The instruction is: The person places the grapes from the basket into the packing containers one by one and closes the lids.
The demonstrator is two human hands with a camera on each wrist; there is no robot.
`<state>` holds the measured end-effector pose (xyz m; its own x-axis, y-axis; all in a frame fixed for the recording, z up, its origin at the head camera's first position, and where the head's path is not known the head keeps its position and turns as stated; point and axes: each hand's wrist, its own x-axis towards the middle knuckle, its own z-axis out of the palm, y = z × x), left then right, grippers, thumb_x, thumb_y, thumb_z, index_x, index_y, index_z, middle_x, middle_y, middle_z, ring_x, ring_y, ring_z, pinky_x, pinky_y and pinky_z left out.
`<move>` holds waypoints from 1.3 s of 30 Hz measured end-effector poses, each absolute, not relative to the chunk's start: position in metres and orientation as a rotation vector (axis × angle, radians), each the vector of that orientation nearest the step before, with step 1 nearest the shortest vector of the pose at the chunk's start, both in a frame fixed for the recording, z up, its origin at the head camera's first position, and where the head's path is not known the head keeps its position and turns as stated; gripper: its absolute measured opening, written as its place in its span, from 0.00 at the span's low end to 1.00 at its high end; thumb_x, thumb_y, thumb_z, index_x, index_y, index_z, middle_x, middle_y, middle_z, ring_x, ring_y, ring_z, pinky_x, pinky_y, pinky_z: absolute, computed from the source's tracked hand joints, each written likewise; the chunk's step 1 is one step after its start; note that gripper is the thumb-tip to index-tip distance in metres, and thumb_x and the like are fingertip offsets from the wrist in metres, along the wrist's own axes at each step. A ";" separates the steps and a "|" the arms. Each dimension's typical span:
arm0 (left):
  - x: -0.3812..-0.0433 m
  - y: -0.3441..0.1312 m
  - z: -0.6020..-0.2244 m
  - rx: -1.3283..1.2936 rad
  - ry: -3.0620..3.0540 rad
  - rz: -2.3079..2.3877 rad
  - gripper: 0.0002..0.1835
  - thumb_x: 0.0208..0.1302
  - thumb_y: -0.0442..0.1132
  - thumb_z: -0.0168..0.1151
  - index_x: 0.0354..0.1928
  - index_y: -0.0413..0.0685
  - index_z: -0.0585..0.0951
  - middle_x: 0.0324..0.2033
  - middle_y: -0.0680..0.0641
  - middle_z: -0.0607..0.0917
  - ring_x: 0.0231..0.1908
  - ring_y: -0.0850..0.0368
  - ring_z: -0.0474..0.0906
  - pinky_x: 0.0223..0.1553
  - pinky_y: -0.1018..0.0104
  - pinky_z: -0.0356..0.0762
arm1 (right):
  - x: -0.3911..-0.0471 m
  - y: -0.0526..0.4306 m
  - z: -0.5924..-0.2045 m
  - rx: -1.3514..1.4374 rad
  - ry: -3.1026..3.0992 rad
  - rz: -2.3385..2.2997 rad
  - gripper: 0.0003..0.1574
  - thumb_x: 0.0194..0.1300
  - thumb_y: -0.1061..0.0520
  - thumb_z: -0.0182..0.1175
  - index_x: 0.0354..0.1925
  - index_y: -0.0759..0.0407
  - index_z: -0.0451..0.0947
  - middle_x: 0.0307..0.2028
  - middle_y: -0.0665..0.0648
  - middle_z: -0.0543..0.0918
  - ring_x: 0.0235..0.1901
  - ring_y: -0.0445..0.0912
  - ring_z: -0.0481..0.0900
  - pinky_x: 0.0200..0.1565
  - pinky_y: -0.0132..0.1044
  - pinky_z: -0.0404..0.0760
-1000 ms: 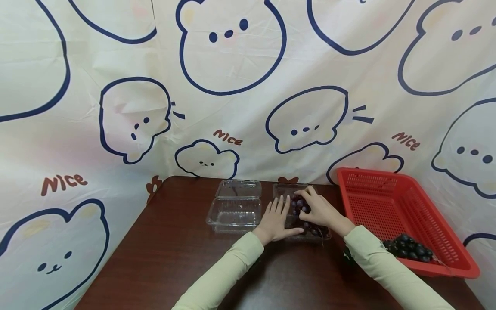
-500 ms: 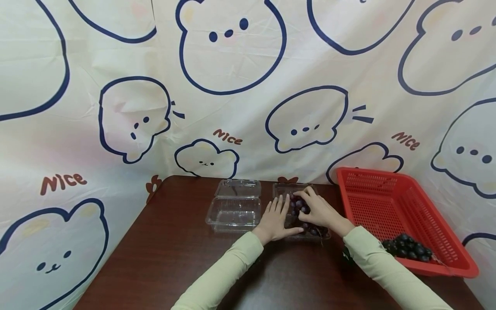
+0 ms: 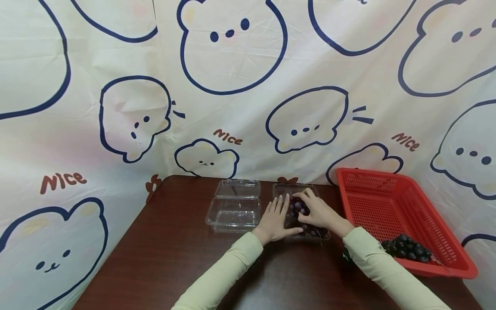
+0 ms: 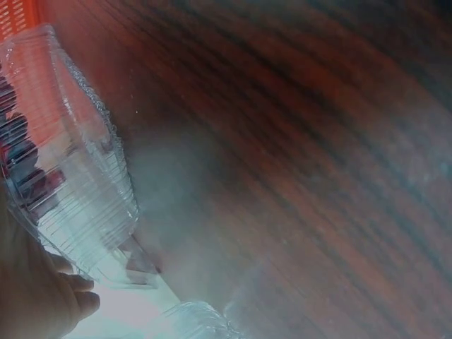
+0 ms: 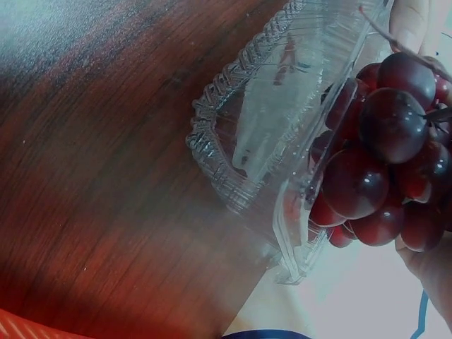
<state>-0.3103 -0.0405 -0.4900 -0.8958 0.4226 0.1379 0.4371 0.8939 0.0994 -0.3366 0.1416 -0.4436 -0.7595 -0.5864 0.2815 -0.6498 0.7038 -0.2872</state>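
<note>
A bunch of dark purple grapes lies in an open clear plastic clamshell box, low on the right half of the table. My right hand holds the bunch from the right, thumb and fingers curled about it. In the right wrist view the grapes bulge over the box rim, a thin stem poking out. My left hand lies along the box's left side, fingers straight and spread, thumb along its front. The left wrist view shows the ribbed wall of the box beside the fingers.
Left of my hands stands a second clear clamshell box, lid up. A red perforated basket at the right has dark grapes at its near end. The brown table meets a printed cloth behind.
Both hands stay at the same box in nearly the same place. The right fingers and thumb shift only slightly on the grapes.
</note>
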 end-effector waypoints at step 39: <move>-0.308 -0.041 -0.492 -0.696 -2.887 -0.287 0.53 0.45 0.78 0.31 0.65 0.59 0.27 0.66 0.48 0.31 0.66 0.46 0.39 0.63 0.54 0.45 | -0.340 0.146 -0.448 1.154 -2.776 0.607 0.40 0.52 0.51 0.59 0.62 0.51 0.57 0.47 0.49 0.62 0.30 0.37 0.68 0.28 0.27 0.70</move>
